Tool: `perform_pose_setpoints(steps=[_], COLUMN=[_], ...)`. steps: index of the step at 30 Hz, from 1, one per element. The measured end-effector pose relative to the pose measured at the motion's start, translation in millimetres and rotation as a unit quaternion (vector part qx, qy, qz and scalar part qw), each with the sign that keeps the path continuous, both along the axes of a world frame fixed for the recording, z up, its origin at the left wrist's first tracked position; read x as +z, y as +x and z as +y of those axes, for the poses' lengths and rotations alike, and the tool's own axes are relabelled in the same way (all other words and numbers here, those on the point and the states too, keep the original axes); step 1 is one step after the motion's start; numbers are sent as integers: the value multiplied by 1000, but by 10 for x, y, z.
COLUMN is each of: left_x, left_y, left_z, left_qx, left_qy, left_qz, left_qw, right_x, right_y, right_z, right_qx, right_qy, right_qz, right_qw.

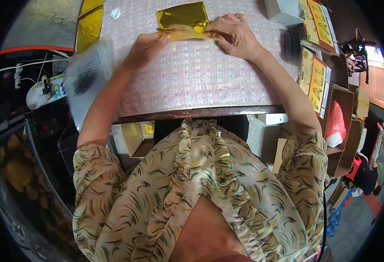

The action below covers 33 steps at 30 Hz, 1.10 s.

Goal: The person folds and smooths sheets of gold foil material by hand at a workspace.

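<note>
A shiny gold foil sheet [181, 15] lies at the far middle of the table, its near edge gathered into a narrow, blurred strip. My left hand [146, 49] is closed on the left end of that strip, thumb on top. At the other end, my right hand [238, 37] pinches the foil between bent fingers and thumb. Both hands rest low over the checked tablecloth [196, 78], and the strip spans the gap between them.
More gold foil [88, 26] hangs at the left table edge, near clear plastic sleeves [87, 81]. A small whitish crumpled piece [115, 14] lies at the back. On the right stand a white box [283, 11], a black object [291, 43] and boxes lettered "FALL" [316, 83].
</note>
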<state>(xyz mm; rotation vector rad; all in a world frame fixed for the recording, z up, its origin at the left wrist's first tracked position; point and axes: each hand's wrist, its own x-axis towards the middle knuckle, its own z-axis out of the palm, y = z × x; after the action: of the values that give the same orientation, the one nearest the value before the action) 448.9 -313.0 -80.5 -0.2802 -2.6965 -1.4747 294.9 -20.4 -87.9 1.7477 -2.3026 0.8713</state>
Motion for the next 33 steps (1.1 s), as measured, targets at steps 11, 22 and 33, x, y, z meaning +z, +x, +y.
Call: perform_pose_setpoints(steps=[11,22,33], left_x=[99,32,-81], left_y=[-57,185,190], left_z=[-101,71,101], left_qx=[17,107,130], left_qy=[-147,-116,-137], left_qz=[-210,157,176], left_qw=[967,975,966], right_x=[-21,53,143], right_y=[144,182,222], right_z=[-42,-82,-121], right_qx=[-60,-62,-81], right_qy=[-30,-13,-11], right_qz=[7,8,-36], right_qw=[998,998,996])
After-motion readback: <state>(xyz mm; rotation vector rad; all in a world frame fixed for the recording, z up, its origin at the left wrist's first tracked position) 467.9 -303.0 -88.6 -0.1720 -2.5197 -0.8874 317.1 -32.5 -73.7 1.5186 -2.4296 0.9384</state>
